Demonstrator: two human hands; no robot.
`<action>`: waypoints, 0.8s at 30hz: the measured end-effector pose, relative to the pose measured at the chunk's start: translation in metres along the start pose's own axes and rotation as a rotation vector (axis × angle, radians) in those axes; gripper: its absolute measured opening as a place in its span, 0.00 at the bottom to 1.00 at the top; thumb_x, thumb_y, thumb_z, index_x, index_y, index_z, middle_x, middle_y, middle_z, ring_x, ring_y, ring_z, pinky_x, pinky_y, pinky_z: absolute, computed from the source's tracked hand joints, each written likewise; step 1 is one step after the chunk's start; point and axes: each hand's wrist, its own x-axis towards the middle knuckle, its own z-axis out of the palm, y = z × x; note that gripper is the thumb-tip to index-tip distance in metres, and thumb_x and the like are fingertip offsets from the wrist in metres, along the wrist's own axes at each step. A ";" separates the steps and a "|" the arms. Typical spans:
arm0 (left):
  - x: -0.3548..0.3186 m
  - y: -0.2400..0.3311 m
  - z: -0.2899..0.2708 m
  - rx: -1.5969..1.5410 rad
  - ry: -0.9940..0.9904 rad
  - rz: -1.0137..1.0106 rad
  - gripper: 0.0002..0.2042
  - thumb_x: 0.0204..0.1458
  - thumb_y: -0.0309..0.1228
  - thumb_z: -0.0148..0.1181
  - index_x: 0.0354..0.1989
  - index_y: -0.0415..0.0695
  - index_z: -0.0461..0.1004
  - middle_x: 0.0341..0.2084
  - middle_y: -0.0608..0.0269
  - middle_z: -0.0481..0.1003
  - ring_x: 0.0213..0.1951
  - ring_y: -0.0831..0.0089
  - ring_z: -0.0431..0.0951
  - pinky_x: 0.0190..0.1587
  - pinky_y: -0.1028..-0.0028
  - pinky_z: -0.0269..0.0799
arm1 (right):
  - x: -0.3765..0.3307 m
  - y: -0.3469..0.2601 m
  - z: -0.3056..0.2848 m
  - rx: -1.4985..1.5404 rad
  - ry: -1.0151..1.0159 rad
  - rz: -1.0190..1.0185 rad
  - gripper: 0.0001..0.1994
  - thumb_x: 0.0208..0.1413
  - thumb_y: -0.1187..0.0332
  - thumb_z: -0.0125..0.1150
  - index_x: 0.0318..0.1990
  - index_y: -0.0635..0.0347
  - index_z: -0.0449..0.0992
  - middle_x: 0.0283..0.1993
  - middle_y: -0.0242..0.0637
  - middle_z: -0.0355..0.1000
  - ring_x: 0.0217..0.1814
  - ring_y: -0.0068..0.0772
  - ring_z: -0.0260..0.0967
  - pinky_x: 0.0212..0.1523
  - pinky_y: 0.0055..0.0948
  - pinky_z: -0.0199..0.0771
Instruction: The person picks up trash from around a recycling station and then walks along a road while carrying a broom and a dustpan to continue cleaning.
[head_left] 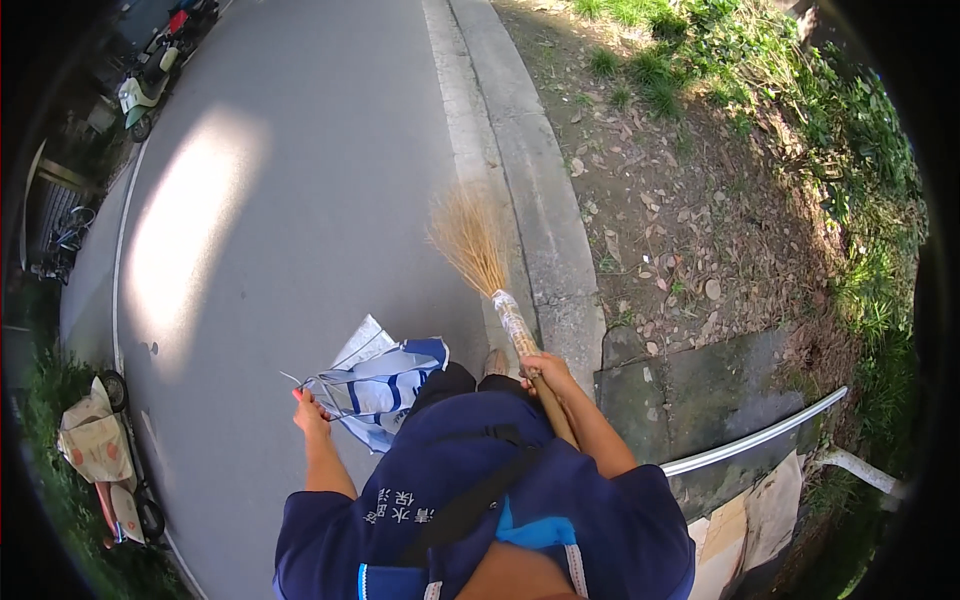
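Observation:
My right hand (549, 371) is closed round the wooden handle of a straw broom (472, 245). Its bristles fan out over the road's edge by the kerb, and a pale wrapping covers the neck of the handle. On the other side, my left hand (313, 411) grips the edge of a blue and white plastic bag (385, 385), which hangs beside my leg with its mouth partly spread. A thin wire-like piece and a small red bit show by the left fingers; I cannot make out what they are. The bag's contents are hidden.
A concrete kerb (545, 175) divides the grey road (330, 200) from a dirt bank (690, 220) strewn with dry leaves. Scooters (145, 90) stand along the left side, one a covered scooter (98, 440). At the lower right lie a white pipe (755, 435) and flattened cardboard (722, 530).

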 end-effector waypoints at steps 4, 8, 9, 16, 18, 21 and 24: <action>0.026 0.045 0.067 -0.014 0.002 0.009 0.14 0.50 0.37 0.56 0.18 0.48 0.63 0.09 0.75 0.55 0.10 0.82 0.53 0.13 0.78 0.48 | 0.077 -0.058 -0.013 -0.307 0.050 0.065 0.13 0.41 0.68 0.64 0.33 0.62 0.68 0.21 0.37 0.66 0.14 0.32 0.65 0.12 0.31 0.64; 0.061 0.074 0.150 -0.039 -0.014 -0.007 0.14 0.51 0.38 0.55 0.18 0.48 0.63 0.09 0.74 0.55 0.10 0.81 0.53 0.13 0.78 0.50 | 0.145 -0.202 -0.072 -0.125 0.343 -0.104 0.13 0.39 0.71 0.63 0.33 0.65 0.69 0.20 0.37 0.65 0.14 0.32 0.64 0.12 0.32 0.66; 0.069 0.079 0.171 -0.034 0.009 -0.017 0.13 0.51 0.38 0.55 0.19 0.48 0.63 0.09 0.74 0.55 0.10 0.81 0.53 0.13 0.77 0.51 | 0.150 -0.236 -0.070 -0.073 0.409 -0.191 0.10 0.42 0.67 0.60 0.28 0.63 0.69 0.18 0.37 0.65 0.13 0.33 0.64 0.12 0.29 0.65; 0.154 0.150 0.335 0.000 0.014 -0.097 0.11 0.49 0.35 0.56 0.21 0.46 0.63 0.09 0.71 0.57 0.10 0.78 0.56 0.12 0.76 0.52 | 0.173 -0.431 -0.073 0.437 0.350 -0.444 0.14 0.49 0.58 0.58 0.36 0.59 0.67 0.29 0.38 0.70 0.19 0.28 0.67 0.12 0.22 0.64; 0.171 0.184 0.382 0.005 0.011 -0.081 0.12 0.49 0.36 0.55 0.20 0.46 0.62 0.09 0.71 0.57 0.10 0.79 0.55 0.12 0.76 0.50 | 0.189 -0.468 -0.049 0.369 0.445 -0.399 0.15 0.48 0.58 0.59 0.37 0.59 0.68 0.29 0.38 0.70 0.19 0.28 0.67 0.12 0.23 0.64; 0.191 0.243 0.442 -0.005 0.003 -0.105 0.13 0.49 0.36 0.55 0.19 0.46 0.62 0.09 0.71 0.56 0.10 0.79 0.54 0.12 0.76 0.49 | 0.219 -0.507 0.022 0.380 0.400 -0.397 0.16 0.48 0.59 0.59 0.40 0.58 0.67 0.28 0.38 0.70 0.19 0.28 0.67 0.13 0.23 0.64; 0.230 0.290 0.498 -0.024 0.015 -0.057 0.13 0.49 0.36 0.56 0.18 0.47 0.61 0.09 0.72 0.56 0.10 0.80 0.53 0.13 0.76 0.48 | 0.290 -0.544 0.088 0.227 0.320 -0.293 0.14 0.49 0.62 0.59 0.39 0.61 0.67 0.28 0.42 0.70 0.19 0.30 0.68 0.12 0.26 0.64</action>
